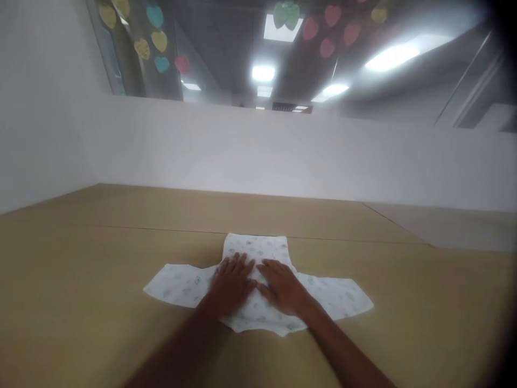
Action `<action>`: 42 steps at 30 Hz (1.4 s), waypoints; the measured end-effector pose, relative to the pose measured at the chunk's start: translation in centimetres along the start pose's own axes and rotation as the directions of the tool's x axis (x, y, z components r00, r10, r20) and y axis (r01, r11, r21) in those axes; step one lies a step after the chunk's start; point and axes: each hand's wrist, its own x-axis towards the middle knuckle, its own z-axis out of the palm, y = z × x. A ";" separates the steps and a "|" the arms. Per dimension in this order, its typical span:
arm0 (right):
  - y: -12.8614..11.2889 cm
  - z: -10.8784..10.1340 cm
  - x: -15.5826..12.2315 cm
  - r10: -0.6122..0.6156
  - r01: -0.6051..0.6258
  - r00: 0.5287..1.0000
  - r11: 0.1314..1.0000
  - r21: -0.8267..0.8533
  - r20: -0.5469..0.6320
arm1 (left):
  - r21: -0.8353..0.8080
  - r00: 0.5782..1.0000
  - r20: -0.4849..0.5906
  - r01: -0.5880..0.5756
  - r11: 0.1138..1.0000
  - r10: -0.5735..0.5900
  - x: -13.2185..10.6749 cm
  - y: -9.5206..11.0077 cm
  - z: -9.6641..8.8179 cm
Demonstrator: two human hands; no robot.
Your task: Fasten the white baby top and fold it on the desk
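Two open palms: my left hand (231, 285) and right hand (283, 288) press a printed white shirt (258, 311) flat on the tan surface (89, 269); dragging them could bunch it, skewing its sleeves (177, 285).

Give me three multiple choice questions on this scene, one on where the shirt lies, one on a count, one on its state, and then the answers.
1. Where does the small white printed shirt lie?
A. On a chair seat
B. On a tan flat surface
C. In a plastic basket

2. How many hands rest on it?
A. One
B. Three
C. Two

3. How do its sleeves lie?
A. Spread out to both sides
B. Rolled into a ball
C. Tucked under the body

Answers:
1. B, it lies flat on the tan surface.
2. C, the left hand and right hand both press on it.
3. A, they stretch out past each hand.
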 end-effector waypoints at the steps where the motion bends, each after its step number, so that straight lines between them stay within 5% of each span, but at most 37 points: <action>1: 0.6 -0.7 0.1 0.027 -0.028 0.999 0.999 0.026 0.025 | -0.020 1.000 -0.003 -0.002 1.000 0.002 0.1 0.0 -0.1; 6: 6.1 -5.1 -1.1 0.277 -0.281 0.956 0.959 0.032 0.102 | -0.250 0.988 -0.119 -0.130 0.959 0.102 -0.1 0.3 -1.1; 9: 9.9 -7.1 -3.0 0.466 -0.472 0.856 0.881 -0.028 0.225 | -0.411 0.958 -0.187 -0.276 0.869 0.216 -0.7 1.1 -1.5; 12: 12.3 -8.6 -4.9 0.530 -0.544 0.792 0.838 -0.043 0.303 | -0.496 0.925 -0.234 -0.377 0.782 0.298 -1.0 1.9 -1.6; 18: 13.2 -10.5 -6.9 0.517 -0.596 0.726 0.802 0.039 0.453 | -0.549 0.934 -0.225 -0.357 0.756 0.278 -0.7 2.1 -1.3; 22: 13.1 -11.3 -7.3 0.593 -0.653 0.666 0.757 -0.032 0.452 | -0.579 0.934 -0.226 -0.356 0.733 0.275 -0.8 2.0 -1.3; 24: 13.1 -11.7 -7.5 0.597 -0.649 0.684 0.760 -0.025 0.419 | -0.612 0.929 -0.271 -0.369 0.700 0.252 -0.8 2.5 -1.5; 26: 12.9 -12.3 -7.7 0.522 -0.601 0.757 0.792 0.105 0.393 | -0.669 0.913 -0.362 -0.395 0.630 0.188 -0.5 3.5 -1.7; 28: 12.3 -12.9 -7.8 0.418 -0.520 0.844 0.792 0.319 0.337 | -0.800 0.920 -0.388 -0.371 0.471 0.066 0.2 4.8 -2.0; 29: 11.8 -13.2 -7.6 0.387 -0.486 0.872 0.765 0.423 0.300 | -0.894 0.944 -0.329 -0.314 0.320 0.011 0.6 5.4 -2.1; 32: 9.6 -13.4 -6.5 0.391 -0.417 0.899 0.632 0.653 0.196 | -0.945 0.999 0.015 0.030 -0.326 0.047 1.7 7.0 -2.2; 34: 7.7 -12.8 -5.1 0.395 -0.349 0.906 0.494 0.796 0.152 | -0.767 0.970 0.217 0.241 -0.595 0.113 2.0 7.3 -2.2; 37: 5.1 -10.9 -2.7 0.371 -0.204 0.926 0.344 0.916 0.067 | -0.580 0.911 0.395 0.346 -0.738 0.118 2.0 6.8 -2.4; 42: 2.3 -7.6 -0.6 0.259 -0.178 0.959 0.226 0.958 0.117 | -0.476 0.922 0.311 0.360 -0.802 0.230 1.6 4.4 -2.8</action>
